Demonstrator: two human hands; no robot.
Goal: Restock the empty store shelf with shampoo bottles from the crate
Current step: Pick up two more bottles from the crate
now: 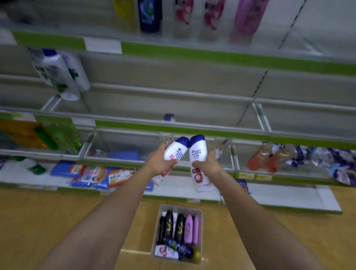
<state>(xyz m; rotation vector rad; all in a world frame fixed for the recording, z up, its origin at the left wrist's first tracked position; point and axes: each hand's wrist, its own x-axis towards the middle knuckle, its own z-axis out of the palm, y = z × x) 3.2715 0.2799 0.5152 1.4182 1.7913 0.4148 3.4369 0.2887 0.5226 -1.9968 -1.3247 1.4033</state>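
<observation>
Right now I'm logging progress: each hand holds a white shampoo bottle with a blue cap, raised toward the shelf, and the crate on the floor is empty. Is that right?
Not quite. The head view shows the crate still holds bottles: black, pink, dark blue and white ones. The rest stands: the left hand and the right hand each hold a white blue-capped bottle, the left bottle and the right bottle, raised toward the shelf.

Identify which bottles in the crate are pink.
The two pink bottles lying side by side at the crate's right; the rest are black, dark blue or white.

Head view, facing down, shelves near
</observation>
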